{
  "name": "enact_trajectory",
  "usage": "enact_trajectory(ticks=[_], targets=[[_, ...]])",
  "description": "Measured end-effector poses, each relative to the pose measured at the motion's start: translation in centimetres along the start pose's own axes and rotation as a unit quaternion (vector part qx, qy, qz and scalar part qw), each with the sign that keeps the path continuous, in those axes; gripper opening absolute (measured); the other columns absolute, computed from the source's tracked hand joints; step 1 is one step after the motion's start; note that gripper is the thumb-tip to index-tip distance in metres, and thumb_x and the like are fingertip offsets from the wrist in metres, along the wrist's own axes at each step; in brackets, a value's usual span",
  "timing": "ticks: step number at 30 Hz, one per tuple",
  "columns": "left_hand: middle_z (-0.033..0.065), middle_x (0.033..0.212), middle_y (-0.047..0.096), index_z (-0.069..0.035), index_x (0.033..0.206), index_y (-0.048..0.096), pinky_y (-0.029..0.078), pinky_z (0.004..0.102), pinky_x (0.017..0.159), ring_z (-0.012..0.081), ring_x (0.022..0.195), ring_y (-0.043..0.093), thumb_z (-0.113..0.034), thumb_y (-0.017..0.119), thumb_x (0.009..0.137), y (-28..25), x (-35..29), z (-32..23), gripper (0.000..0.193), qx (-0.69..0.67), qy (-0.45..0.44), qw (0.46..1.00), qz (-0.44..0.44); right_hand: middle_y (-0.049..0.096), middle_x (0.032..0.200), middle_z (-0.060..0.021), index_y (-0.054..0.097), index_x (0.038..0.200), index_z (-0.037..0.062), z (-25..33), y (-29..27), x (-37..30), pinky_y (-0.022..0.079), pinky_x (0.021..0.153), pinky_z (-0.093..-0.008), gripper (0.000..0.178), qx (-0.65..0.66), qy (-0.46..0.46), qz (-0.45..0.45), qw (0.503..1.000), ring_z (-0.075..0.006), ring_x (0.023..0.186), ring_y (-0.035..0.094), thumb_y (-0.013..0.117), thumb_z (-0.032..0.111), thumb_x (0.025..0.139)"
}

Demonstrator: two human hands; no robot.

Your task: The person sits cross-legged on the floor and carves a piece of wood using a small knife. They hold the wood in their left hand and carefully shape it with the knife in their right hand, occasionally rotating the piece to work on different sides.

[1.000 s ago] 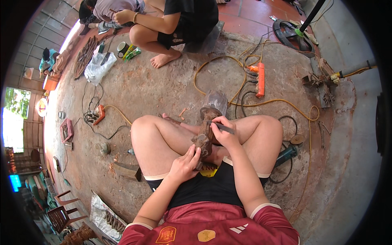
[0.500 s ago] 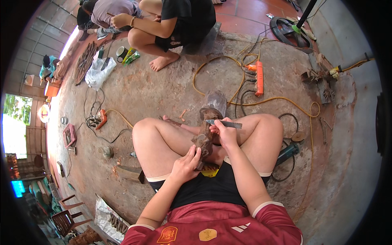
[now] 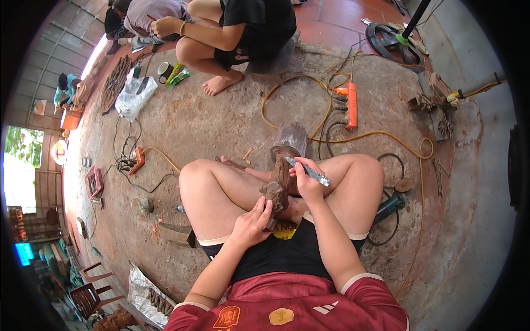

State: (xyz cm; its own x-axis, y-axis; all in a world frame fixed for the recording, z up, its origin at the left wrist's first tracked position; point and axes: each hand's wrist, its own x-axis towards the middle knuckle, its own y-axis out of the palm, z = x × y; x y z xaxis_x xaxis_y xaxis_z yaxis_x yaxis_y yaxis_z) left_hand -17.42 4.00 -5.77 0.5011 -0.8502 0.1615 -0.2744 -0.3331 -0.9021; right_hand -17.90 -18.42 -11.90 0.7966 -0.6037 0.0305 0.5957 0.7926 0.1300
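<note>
A dark brown wood carving point(image 3: 277, 194) with a knobbly near end stands or lies between my bent legs. My left hand point(image 3: 253, 222) grips its near end, fingers pressed against the side. Above its far half, my right hand point(image 3: 307, 179) pinches a grey, pointed carving knife point(image 3: 316, 175) whose tip points up and left, close to the wood. Whether the tip touches the wood I cannot tell. Just beyond the carving sits a greyish block point(image 3: 291, 136).
An orange power strip point(image 3: 351, 106) with yellow cord lies ahead right. By my left knee are another orange socket block point(image 3: 137, 160) and a wooden wedge point(image 3: 176, 235). A green power tool point(image 3: 390, 206) rests beside my right thigh. A co-worker in black point(image 3: 243, 38) squats ahead.
My right hand has turned the knife: its rear end has swung down and nearer to me, and its tip has shifted slightly right. My left hand has stayed in place.
</note>
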Motion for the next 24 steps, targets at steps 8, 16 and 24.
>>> enact_trajectory(ticks=[8, 16, 24], targets=[[0.0331, 0.133, 0.057, 0.006, 0.137, 0.05, 0.06, 0.038, 0.08, 0.0348, 0.11, 0.069, -0.014, 0.084, 0.059, -0.3, 0.2, -0.1, 0.087, -0.007, 0.002, 1.0, -0.002, 0.068, 0.092, -0.0097, 0.06, 0.114, -0.0033, 1.3, -2.8, 2.9, 0.058, 0.065, -0.0267, 0.021, 0.134, 0.178, 0.056, 0.973, -0.0152, 0.077, 0.069, 0.063, 0.01, 0.098], [0.0326, 0.133, 0.057, 0.006, 0.137, 0.051, 0.06, 0.038, 0.081, 0.0349, 0.111, 0.068, -0.014, 0.084, 0.058, -0.1, 0.2, 0.0, 0.087, -0.007, 0.001, 1.0, -0.001, 0.07, 0.088, -0.0082, 0.067, 0.106, -0.0034, 2.5, -4.4, 3.8, 0.054, 0.066, -0.0248, 0.018, 0.074, 0.242, 0.173, 0.952, -0.0127, 0.077, 0.067, 0.07, 0.004, 0.091], [0.0329, 0.132, 0.058, 0.006, 0.136, 0.052, 0.06, 0.038, 0.081, 0.0349, 0.112, 0.068, -0.015, 0.084, 0.06, 0.0, 0.2, 0.0, 0.085, -0.009, 0.001, 1.0, -0.006, 0.068, 0.081, -0.0033, 0.066, 0.107, -0.0007, -0.1, -2.0, 4.0, 0.05, 0.057, -0.0236, 0.018, 0.023, 0.172, 0.08, 0.982, -0.0098, 0.067, 0.063, 0.071, 0.007, 0.091]])
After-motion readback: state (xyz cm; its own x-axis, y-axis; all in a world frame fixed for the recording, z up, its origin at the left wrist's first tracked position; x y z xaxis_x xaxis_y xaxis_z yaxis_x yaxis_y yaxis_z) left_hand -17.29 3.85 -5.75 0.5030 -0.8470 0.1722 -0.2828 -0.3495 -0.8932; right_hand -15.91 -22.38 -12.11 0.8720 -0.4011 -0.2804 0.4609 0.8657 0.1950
